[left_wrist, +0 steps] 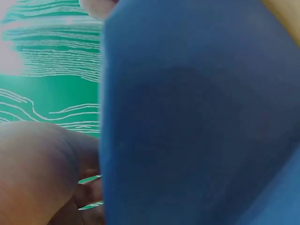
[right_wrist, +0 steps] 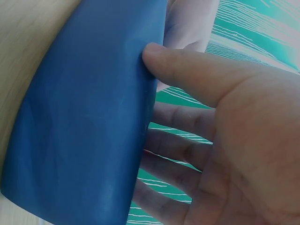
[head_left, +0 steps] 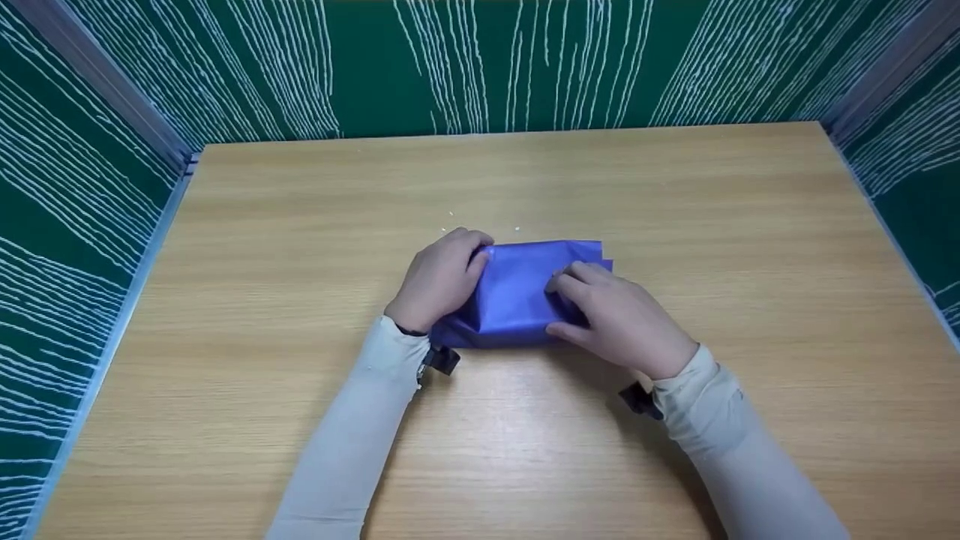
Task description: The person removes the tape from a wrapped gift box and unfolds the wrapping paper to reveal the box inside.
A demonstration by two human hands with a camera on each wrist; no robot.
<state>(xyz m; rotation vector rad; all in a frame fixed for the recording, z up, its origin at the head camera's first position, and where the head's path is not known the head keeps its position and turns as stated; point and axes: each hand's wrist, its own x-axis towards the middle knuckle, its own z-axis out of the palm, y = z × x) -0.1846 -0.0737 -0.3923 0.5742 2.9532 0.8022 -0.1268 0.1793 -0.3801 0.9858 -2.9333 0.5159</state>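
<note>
Blue, faintly glossy sheeting is forming the outside of a packet (head_left: pixel 517 289), which we are seeing lying near the middle of the wooden tabletop (head_left: pixel 225 375), between both hands. The left hand (head_left: pixel 442 277) is gripping the packet's left end, its thumb lying against the upper face and its fingers curving over the far left corner. The right hand (head_left: pixel 622 319) is holding the right portion, half closed: its thumb is pressing the near side while its bent fingers are touching the top. We are noting light sleeves (head_left: pixel 352 442) covering both forearms. White specks (head_left: pixel 517 229) are lying just beyond the packet, and green panels (head_left: pixel 367 67) bearing white lines are bordering the tabletop.
</note>
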